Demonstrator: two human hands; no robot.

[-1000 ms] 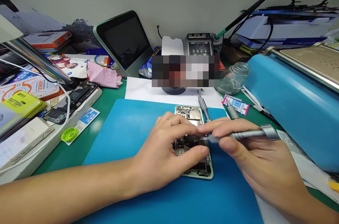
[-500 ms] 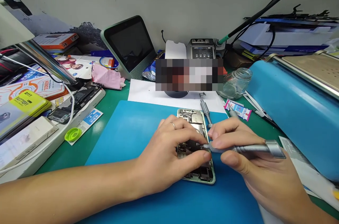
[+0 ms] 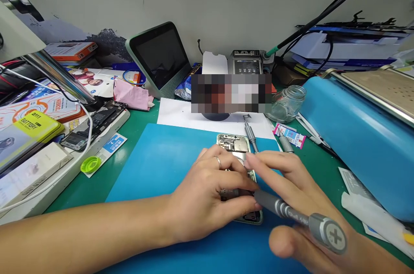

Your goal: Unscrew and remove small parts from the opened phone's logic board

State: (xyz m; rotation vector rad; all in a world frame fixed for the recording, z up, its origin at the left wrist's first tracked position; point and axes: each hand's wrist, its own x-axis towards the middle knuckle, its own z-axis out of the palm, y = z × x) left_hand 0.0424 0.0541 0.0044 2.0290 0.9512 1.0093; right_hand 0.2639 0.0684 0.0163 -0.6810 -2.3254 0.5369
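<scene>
one phone (image 3: 232, 143) lies already opened, many parts (image 3: 241, 146) remaining inside; left hand (image 3: 207, 194) pinches the screwdriver (image 3: 274, 205), right hand (image 3: 318, 203) is spread loosely beside it.

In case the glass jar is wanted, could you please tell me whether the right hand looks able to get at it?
Probably yes, with a forward stretch: the right hand has its thumb spread wide, and only a low-lying grey tool and small packet show between it and the glass jar.
</scene>
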